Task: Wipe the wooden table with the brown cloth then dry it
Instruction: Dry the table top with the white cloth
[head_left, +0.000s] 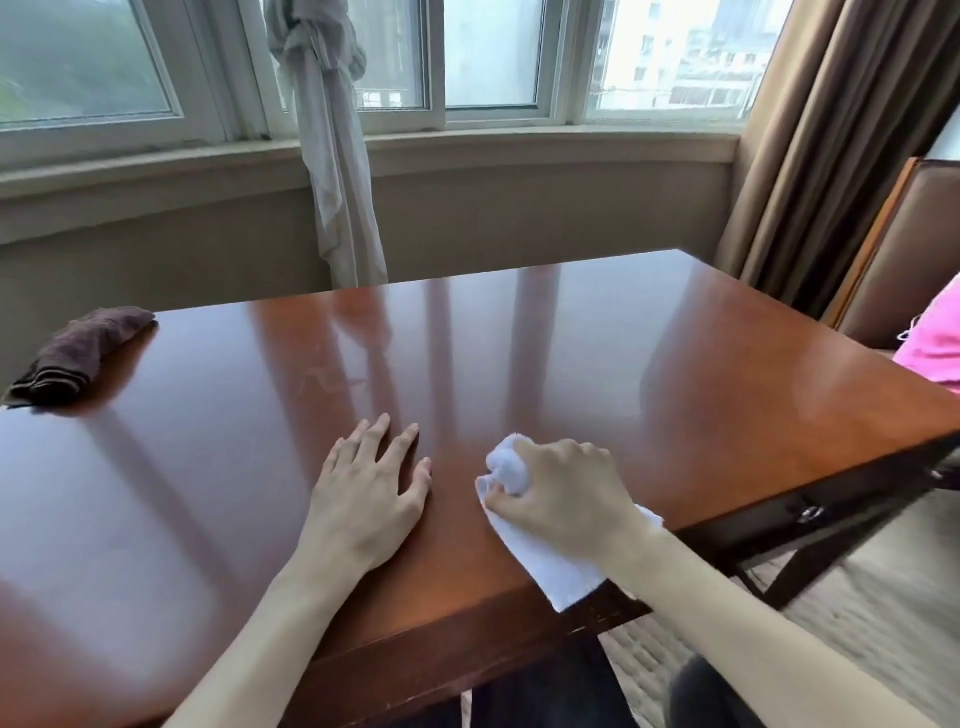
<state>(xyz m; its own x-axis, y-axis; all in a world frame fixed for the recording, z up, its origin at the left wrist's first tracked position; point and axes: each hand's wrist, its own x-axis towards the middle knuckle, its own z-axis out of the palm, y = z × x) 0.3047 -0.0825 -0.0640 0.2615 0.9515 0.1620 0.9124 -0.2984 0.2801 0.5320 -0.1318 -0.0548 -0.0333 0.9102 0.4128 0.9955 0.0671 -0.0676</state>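
The glossy wooden table (519, 364) fills the middle of the view. A bunched brown cloth (78, 351) lies at its far left corner, with neither hand on it. My left hand (369, 493) lies flat on the tabletop near the front edge, fingers straight and spread. My right hand (566, 493) grips a white cloth (540, 561) just to the right of it; the cloth is pressed on the wood and its tail hangs over the front edge. Faint streaks show on the wood at centre left.
A brown chair (904, 249) stands past the table's right edge, with something pink (935, 343) on it. Windows, a knotted pale curtain (332, 156) and a brown drape (821, 156) are behind the table. Patterned carpet shows at the lower right.
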